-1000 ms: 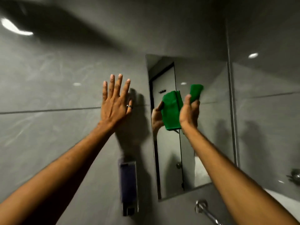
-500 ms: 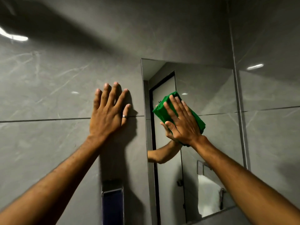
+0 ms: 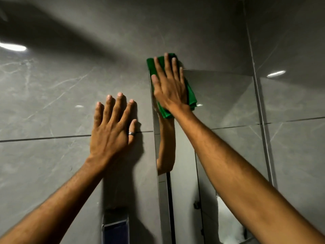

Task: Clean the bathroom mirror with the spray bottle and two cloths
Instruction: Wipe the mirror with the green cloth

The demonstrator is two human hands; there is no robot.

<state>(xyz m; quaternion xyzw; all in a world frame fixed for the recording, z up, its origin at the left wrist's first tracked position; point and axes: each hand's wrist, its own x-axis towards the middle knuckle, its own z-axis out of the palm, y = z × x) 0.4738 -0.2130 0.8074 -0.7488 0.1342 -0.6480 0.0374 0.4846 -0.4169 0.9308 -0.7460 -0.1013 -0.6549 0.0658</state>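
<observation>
A frameless mirror point(image 3: 219, 110) hangs on the grey tiled wall. My right hand point(image 3: 169, 85) lies flat, fingers spread, pressing a folded green cloth point(image 3: 191, 97) against the mirror's top left corner; the cloth's upper edge reaches past the mirror onto the tile. My left hand point(image 3: 112, 127), a ring on its thumb, rests flat with fingers apart on the wall to the left of the mirror and holds nothing. The glass reflects my right forearm. No spray bottle or second cloth is in view.
A wall-mounted dispenser point(image 3: 116, 229) with a dark body sits on the tile below my left hand. A vertical metal strip point(image 3: 260, 110) runs down the wall's corner right of the mirror. The mirror's lower part reflects a door and something white.
My right hand has laid the cloth flat on the glass and slid it up and left to the mirror's top left corner. My left hand has stayed pressed on the wall.
</observation>
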